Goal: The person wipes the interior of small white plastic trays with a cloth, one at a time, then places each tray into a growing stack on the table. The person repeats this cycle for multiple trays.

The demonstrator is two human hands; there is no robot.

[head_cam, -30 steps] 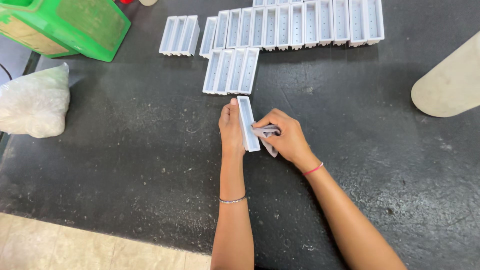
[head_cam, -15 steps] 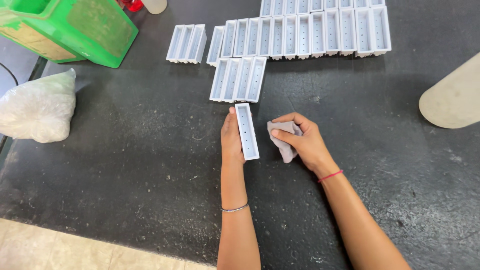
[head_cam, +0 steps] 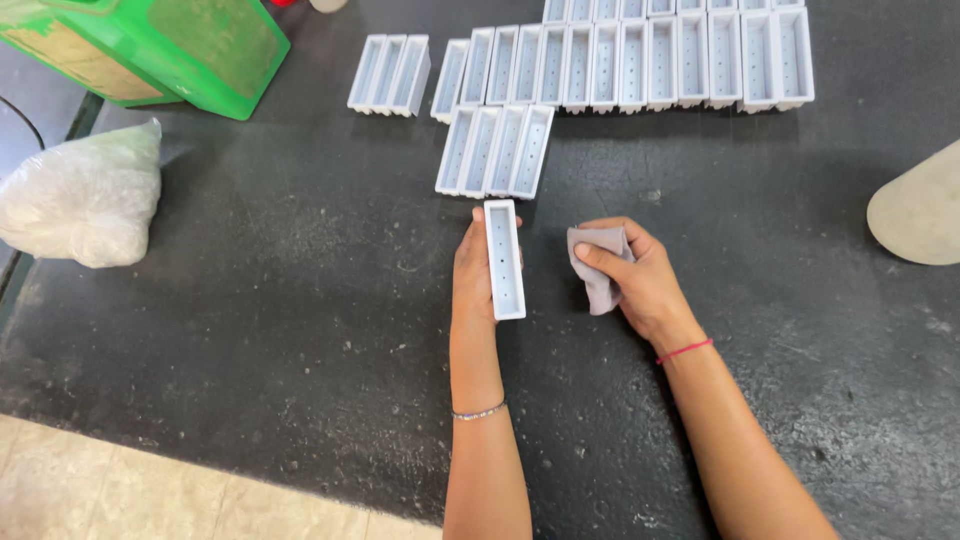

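My left hand (head_cam: 473,272) holds a long white rectangular tray (head_cam: 504,258) with small holes along its bottom, open side up, on the dark table (head_cam: 250,300). My right hand (head_cam: 635,275) sits a little to the right of it, fingers closed around a crumpled grey cloth (head_cam: 597,262). Just beyond the held tray lies a group of similar white trays (head_cam: 495,150) side by side.
A long row of white trays (head_cam: 640,62) lines the far edge, with three more (head_cam: 390,75) to the left. A green bin (head_cam: 160,45) stands at the far left, a clear plastic bag (head_cam: 85,200) left, a pale round object (head_cam: 920,215) right.
My right hand drew the cloth away from the tray and moved right. The left hand kept the tray and pushed it slightly forward.
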